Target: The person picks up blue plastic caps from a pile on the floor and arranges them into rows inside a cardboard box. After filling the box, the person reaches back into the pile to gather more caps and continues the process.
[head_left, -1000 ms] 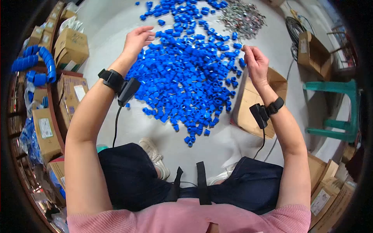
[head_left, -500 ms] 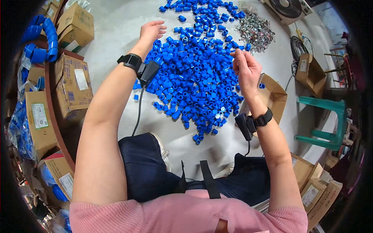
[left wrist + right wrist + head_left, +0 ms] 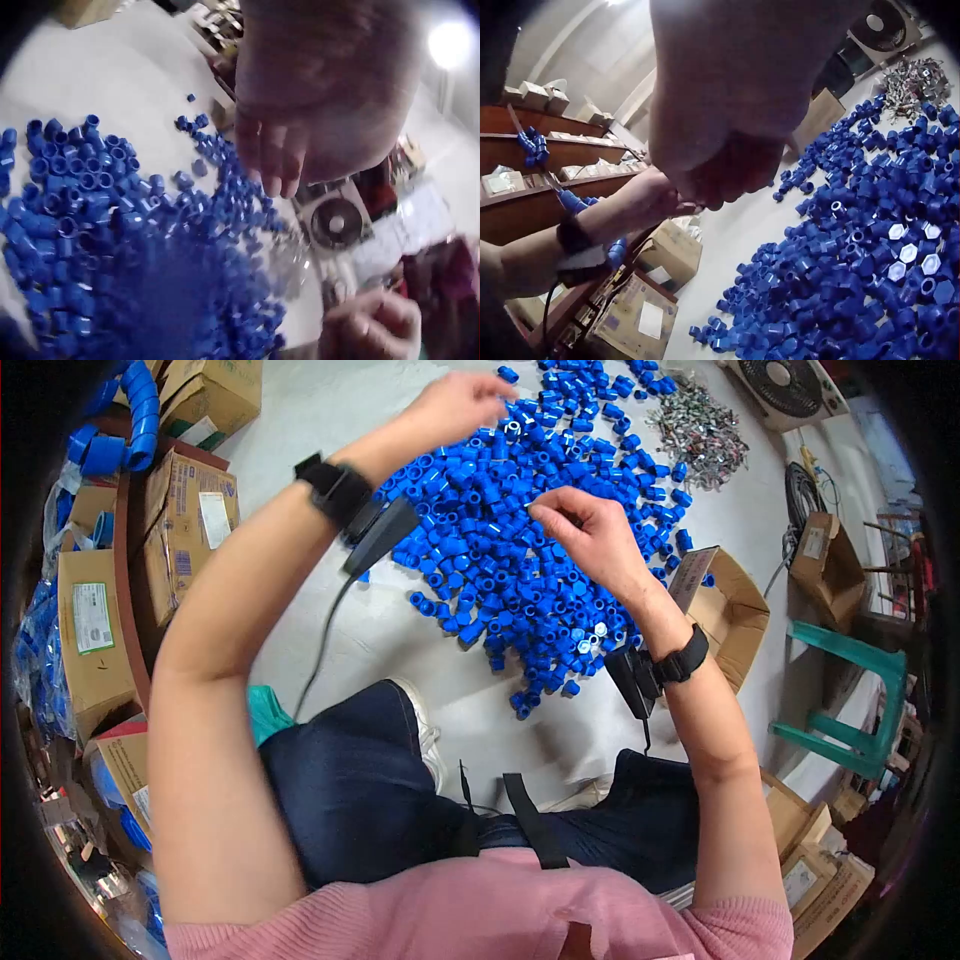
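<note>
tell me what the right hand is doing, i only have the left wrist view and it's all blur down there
Observer: The right hand is over the middle of the blue caps, fingers curled in at the tips. I cannot tell whether they pinch anything.
Operator: any caps that look different
Observer: Yes, a few white-faced caps with hexagonal tops lie at the pile's near edge, close to the right wrist.
Operator: what's next to the pile on that side
Observer: An open cardboard box sits on the floor just right of the pile.
</note>
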A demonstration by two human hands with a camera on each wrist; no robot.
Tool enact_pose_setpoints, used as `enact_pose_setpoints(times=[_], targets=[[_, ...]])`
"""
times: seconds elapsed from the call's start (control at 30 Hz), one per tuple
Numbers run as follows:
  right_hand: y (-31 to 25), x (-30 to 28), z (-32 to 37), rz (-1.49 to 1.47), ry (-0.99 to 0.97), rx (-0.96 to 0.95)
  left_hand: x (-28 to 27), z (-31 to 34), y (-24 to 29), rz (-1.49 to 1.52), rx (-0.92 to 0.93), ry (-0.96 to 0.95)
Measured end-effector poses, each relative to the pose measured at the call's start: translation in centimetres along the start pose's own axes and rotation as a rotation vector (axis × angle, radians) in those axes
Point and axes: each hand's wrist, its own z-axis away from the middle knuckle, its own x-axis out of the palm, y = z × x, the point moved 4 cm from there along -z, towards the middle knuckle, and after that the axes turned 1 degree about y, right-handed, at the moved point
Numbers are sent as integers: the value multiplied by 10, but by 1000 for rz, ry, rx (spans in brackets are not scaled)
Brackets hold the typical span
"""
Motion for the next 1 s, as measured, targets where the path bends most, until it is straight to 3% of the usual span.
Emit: enact_pose_setpoints(times=[0.1,0.17,0.3,0.43,0.47,0.57,0.7,0.77,0.9,0.93,1.0], targets=[[8,13,5,86,-63,7,24,67,-18,8,1,-119],[22,23,10,166,-110,-4,34,110,-34,47,-185,-168],[41,46,23,341,-216,-7,65,160,-91,168,-449,59],[55,68,30,380,-316,41,109,188,-93,45,-321,38],[55,71,29,380,-313,47,118,192,-90,27,-375,10],[62,75,26,418,-304,25,139,199,-77,-212,-304,11],[68,74,22,438,-279,22,150,197,-72,-298,-282,27],[70,77,26,390,-296,-76,154,198,-75,-286,-237,70],[72,104,55,419,-524,-385,152,202,-77,-265,-250,62],[73,110,64,552,-570,-441,152,203,-76,-281,-234,71],[77,105,69,577,-585,-399,153,205,-75,-298,-214,77]])
